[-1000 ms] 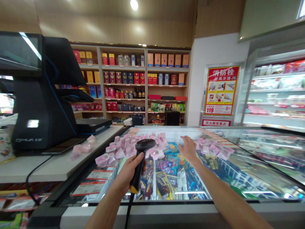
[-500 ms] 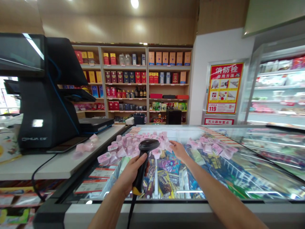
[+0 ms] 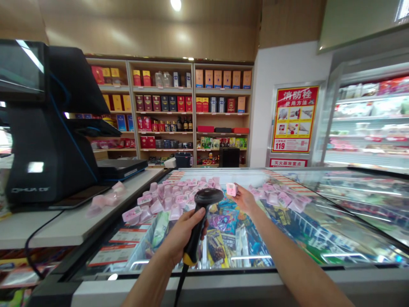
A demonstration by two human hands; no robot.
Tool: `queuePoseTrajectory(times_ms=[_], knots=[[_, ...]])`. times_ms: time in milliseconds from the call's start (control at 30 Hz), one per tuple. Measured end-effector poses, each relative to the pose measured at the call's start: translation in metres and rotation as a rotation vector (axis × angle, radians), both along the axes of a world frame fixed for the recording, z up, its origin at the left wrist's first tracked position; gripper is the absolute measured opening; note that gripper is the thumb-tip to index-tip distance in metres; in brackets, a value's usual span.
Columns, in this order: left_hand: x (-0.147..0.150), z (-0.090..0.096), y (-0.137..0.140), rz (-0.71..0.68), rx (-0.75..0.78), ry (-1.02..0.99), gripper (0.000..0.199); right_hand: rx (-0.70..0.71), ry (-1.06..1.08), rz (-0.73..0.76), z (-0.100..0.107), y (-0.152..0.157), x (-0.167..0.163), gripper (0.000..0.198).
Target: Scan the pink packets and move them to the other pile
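My left hand point(image 3: 188, 230) is wrapped round the handle of a black barcode scanner point(image 3: 208, 196), whose head points right above the freezer glass. Between the fingers of my right hand point(image 3: 244, 199) is a small pink cup point(image 3: 231, 189), its barcode label turned toward me and the scanner. Left of and behind the scanner, many similar pink cups point(image 3: 175, 198) lie heaped on the glass. Right of my right hand is a second group of pink cups point(image 3: 283, 197).
The glass-topped chest freezer point(image 3: 243, 275) holds packaged goods in baskets. At left a counter point(image 3: 64, 226) carries a black checkout terminal point(image 3: 47, 145) and a few loose pink cups point(image 3: 107, 199). Shelves point(image 3: 166, 112) of boxes and bottles stand behind; a scanner cable point(image 3: 180, 283) hangs down.
My right hand has lifted a pink cup from the left heap, and its label now shows. The scanner has shifted slightly right in my left hand. The view has turned a little right.
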State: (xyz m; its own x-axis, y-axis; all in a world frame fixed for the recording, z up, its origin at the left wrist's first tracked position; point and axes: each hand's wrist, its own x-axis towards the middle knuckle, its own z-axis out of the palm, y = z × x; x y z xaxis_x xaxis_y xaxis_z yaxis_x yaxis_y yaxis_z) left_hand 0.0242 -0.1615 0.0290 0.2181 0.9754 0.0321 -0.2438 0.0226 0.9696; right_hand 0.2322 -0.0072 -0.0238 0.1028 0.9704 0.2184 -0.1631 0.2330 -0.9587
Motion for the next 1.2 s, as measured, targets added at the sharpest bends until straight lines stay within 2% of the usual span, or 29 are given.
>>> queuePoseTrajectory(times_ms=[67, 133, 200, 300, 367, 467, 633, 800, 900, 1000, 1100, 1200], knots=[[0.001, 0.0, 0.002, -0.009, 0.006, -0.012, 0.026, 0.002, -0.021, -0.011, -0.001, 0.001, 0.0, 0.044], [0.001, 0.001, 0.003, -0.013, 0.008, -0.025, 0.025, 0.016, -0.121, -0.106, -0.002, 0.002, 0.002, 0.045], [0.001, 0.002, 0.004, 0.006, 0.005, -0.028, 0.025, 0.078, -0.343, -0.281, -0.005, 0.003, 0.005, 0.043], [-0.001, 0.004, 0.005, 0.074, 0.0, -0.006, 0.026, 0.208, -0.804, -0.527, -0.01, 0.002, 0.01, 0.036], [-0.003, 0.005, 0.006, 0.114, 0.009, 0.012, 0.026, 0.232, -1.056, -0.617, -0.013, -0.001, 0.013, 0.032], [-0.007, 0.006, 0.007, 0.143, 0.026, 0.021, 0.026, 0.197, -1.277, -0.714, -0.016, -0.004, 0.017, 0.026], [-0.014, 0.004, 0.009, 0.134, 0.008, 0.022, 0.027, 0.115, -1.395, -0.833, -0.02, -0.003, 0.037, 0.023], [-0.022, 0.003, 0.011, 0.143, -0.003, 0.021, 0.027, 0.052, -1.328, -0.959, -0.017, -0.005, 0.049, 0.024], [-0.026, 0.004, 0.01, 0.174, -0.029, 0.002, 0.025, 0.13, -1.256, -0.916, -0.007, -0.004, 0.029, 0.028], [-0.029, 0.004, 0.009, 0.184, -0.042, -0.009, 0.024, 0.218, -1.207, -0.678, 0.003, 0.001, -0.007, 0.034], [-0.03, 0.003, 0.008, 0.187, -0.042, -0.007, 0.025, 0.233, -1.196, -0.435, 0.005, 0.008, -0.041, 0.037], [-0.03, 0.003, 0.006, 0.187, -0.036, 0.003, 0.026, 0.227, -1.209, -0.324, -0.001, 0.014, -0.061, 0.036]])
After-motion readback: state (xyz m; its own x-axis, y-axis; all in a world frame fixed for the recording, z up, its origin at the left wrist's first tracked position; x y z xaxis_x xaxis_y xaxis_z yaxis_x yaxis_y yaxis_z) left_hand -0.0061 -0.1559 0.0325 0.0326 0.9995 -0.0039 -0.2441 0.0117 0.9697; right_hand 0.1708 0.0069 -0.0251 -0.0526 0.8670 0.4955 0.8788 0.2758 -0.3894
